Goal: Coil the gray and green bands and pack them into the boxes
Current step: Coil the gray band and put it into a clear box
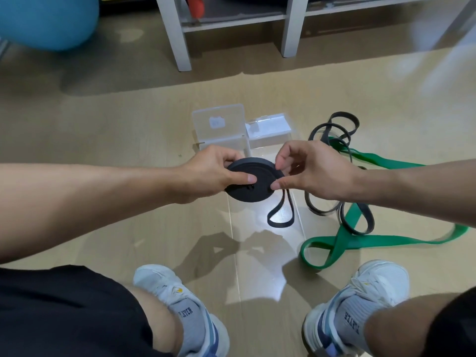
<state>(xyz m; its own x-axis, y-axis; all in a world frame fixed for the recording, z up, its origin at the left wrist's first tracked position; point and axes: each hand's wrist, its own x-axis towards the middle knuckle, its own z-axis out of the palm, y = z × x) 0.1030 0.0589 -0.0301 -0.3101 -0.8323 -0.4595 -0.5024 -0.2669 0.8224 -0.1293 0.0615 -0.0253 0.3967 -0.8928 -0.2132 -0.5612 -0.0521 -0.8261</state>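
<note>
The person is holding a dark gray band [253, 182] wound into a flat round coil, up above the floor [128, 124] between both hands. The left hand [206, 173] is gripping the coil's left edge, thumb lying across the top face and fingers curling round the far rim. The right hand [309, 168] is pinching the coil's right edge, thumb tip pressing on the top and the fingers bending over the rim. A loose tail of the same gray band is hanging from the coil's right side and forming a loop [280, 215] that seems to reach the floor just below.

Right behind the hands, two clear plastic boxes are sitting side by side: the left box [219, 124] is standing with its lid up and a small white label on it, too blurred to read, and the right box [269, 130] is lying just beside it.

Off to the right, another gray band [332, 127] is sprawling in loose loops on the floor, and a wide green band [373, 239] is lying tangled through it, running off the right edge.

Down at the bottom, two white sneakers [167, 282] are showing with gray socks [188, 313]; the sock lettering is reading something like "PLAYER", partly hidden. Black shorts [64, 305] are covering the left thigh. At the back, white shelf legs [175, 34] are standing on the floor, with a blue ball [49, 19] at the far left.
</note>
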